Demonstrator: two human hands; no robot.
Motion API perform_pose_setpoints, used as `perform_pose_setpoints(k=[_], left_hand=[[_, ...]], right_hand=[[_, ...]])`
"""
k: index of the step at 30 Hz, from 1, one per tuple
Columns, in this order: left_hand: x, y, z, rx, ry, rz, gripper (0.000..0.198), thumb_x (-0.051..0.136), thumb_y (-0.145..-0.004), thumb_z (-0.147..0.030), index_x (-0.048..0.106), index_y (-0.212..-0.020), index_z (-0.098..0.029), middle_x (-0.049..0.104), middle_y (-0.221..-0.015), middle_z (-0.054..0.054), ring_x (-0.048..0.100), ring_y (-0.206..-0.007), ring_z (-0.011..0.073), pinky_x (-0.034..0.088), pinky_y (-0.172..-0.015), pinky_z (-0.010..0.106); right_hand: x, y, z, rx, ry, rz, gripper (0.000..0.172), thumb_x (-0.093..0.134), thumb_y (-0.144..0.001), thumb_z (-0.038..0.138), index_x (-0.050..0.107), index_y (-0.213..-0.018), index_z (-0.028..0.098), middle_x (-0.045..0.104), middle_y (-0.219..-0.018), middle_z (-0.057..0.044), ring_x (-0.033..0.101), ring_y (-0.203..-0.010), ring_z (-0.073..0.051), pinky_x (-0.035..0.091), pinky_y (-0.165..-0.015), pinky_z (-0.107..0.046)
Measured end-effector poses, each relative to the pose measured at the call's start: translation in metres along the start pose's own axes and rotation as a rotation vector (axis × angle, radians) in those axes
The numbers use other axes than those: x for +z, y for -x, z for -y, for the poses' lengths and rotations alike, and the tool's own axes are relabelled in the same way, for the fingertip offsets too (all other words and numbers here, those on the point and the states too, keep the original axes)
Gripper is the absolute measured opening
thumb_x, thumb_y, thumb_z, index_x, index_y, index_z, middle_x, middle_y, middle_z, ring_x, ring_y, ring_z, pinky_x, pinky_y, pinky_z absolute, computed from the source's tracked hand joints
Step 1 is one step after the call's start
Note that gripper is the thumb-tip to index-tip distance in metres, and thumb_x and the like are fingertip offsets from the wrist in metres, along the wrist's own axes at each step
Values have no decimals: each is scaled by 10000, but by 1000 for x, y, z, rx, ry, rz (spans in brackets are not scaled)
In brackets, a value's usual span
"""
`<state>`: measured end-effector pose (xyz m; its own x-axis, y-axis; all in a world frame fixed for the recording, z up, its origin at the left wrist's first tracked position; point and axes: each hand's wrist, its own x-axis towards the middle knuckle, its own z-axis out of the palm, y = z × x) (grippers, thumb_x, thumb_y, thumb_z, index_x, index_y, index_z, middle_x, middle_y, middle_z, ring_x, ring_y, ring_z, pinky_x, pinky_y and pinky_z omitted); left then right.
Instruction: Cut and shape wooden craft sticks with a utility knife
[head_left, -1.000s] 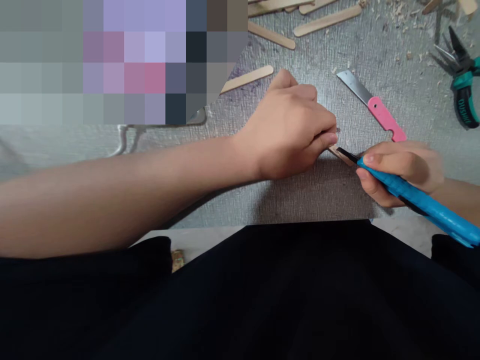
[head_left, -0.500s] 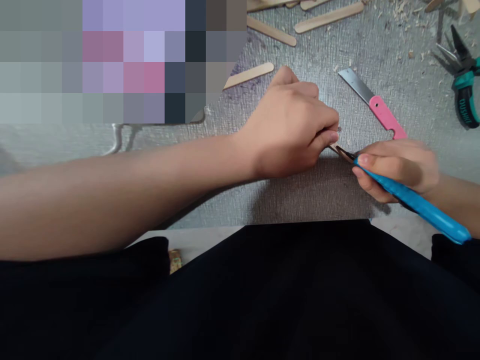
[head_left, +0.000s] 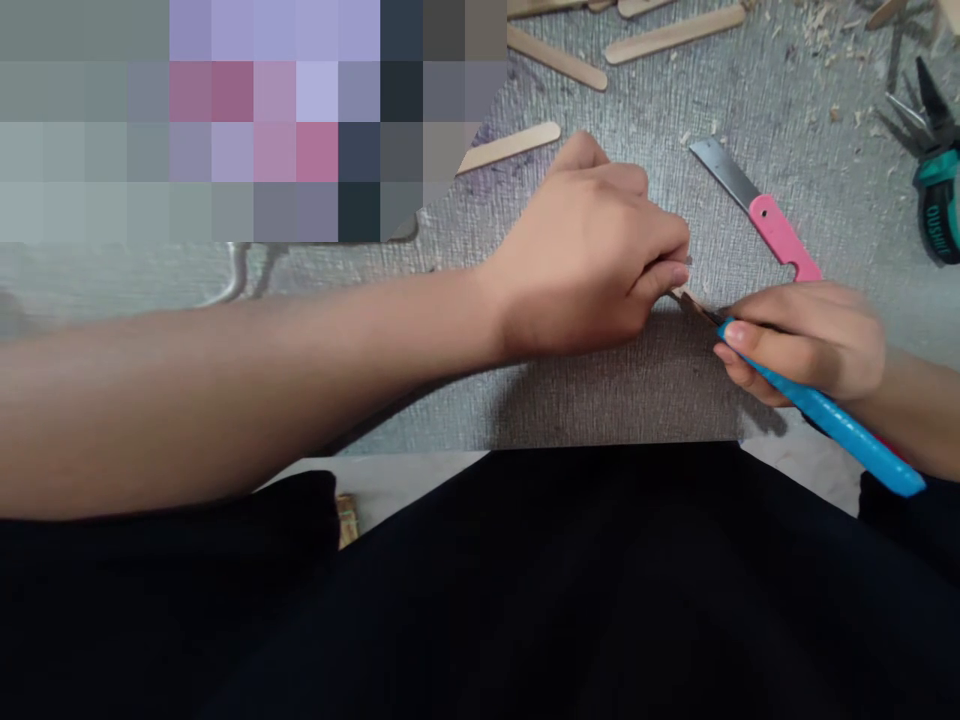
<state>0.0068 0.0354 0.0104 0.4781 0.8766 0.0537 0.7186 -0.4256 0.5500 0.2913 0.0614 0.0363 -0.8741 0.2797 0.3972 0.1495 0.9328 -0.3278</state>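
My left hand [head_left: 592,250] is closed in a fist above the table, thumb and forefinger pinching a thin piece of wood [head_left: 679,292]. Only a short end of that wood shows past the thumb; the rest is hidden. In my right hand [head_left: 810,335] is a blue-handled tool [head_left: 840,425], gripped near its front. Its narrow dark tip meets the wood close to my left thumb, but its exact kind is unclear. Just beyond the right hand lies a pink folding knife [head_left: 776,232], its blade out and pointing up to the left.
Several wooden craft sticks [head_left: 675,35] lie at the back of the grey textured table [head_left: 585,400]. Teal and black pliers [head_left: 937,180] rest at the right edge. Wood shavings [head_left: 832,40] are scattered at the back right. A blurred-out patch covers the upper left.
The whole view has shifted slightly, so table items appear a little further right. The blue handle's rear end has swung slightly down and left. Both hands keep their hold.
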Motion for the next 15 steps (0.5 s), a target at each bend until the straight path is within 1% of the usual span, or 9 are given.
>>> perform_pose_setpoints(k=[2,4,6,9,11,12,13,14,15], left_hand=[[1,1,1,21,6,-31,334,533,-1077,-374,691,-808,-256,673,-786,61,659,-835,279,503,-1018,601],[1,2,1,20,6,-39,336,527,-1073,-379,698,-811,-256,667,-786,64,658,-835,285,511,-1013,604],[1,2,0,-3,7,-43,333,523,-1067,-378,707,-818,-255,651,-786,64,655,-837,289,514,-1012,600],[1,3,-1,-26,17,-53,341,525,-1084,-380,729,-837,-266,637,-797,55,659,-851,283,514,-1019,578],[1,4,-1,-31,15,-59,338,544,-1092,-382,736,-836,-274,639,-807,52,672,-878,285,508,-1028,563],[2,4,0,-32,15,-60,334,554,-1094,-379,738,-835,-276,644,-813,52,680,-896,287,502,-1035,556],[2,5,0,-31,19,-63,331,560,-1096,-377,738,-836,-278,650,-818,52,685,-913,290,497,-1040,549],[3,5,1,-30,23,-69,329,563,-1097,-378,738,-837,-279,653,-821,53,687,-923,293,492,-1042,545],[4,4,1,-29,26,-75,327,563,-1097,-380,739,-840,-280,655,-822,53,687,-926,295,488,-1040,542]], right_hand=[[0,-4,1,-57,35,8,270,790,-1062,127,637,-1210,294,800,-876,79,715,-649,-109,582,-614,-257],[1,-5,1,-39,46,-2,267,772,-1078,146,633,-1245,300,821,-902,69,742,-663,-112,618,-636,-257],[2,-4,0,-23,48,-41,260,746,-1093,172,634,-1287,305,840,-925,54,767,-674,-117,648,-652,-261],[-2,-3,2,-41,10,-74,210,733,-1100,202,653,-1264,306,848,-933,29,788,-697,-138,658,-656,-279],[-7,-2,6,28,-80,-53,143,736,-1106,212,666,-1193,301,826,-889,29,765,-675,-142,638,-637,-284],[-10,-1,8,115,-140,-16,111,725,-1118,216,665,-1159,299,803,-850,38,741,-648,-137,624,-625,-284],[-13,-1,10,218,-193,2,87,705,-1134,226,658,-1130,299,768,-801,48,698,-603,-132,602,-598,-288],[-14,0,11,265,-216,-23,69,674,-1156,253,641,-1115,298,710,-736,65,618,-527,-118,552,-537,-283],[-15,1,11,238,-204,-25,69,663,-1157,242,651,-1115,295,737,-760,53,657,-556,-128,585,-571,-290]])
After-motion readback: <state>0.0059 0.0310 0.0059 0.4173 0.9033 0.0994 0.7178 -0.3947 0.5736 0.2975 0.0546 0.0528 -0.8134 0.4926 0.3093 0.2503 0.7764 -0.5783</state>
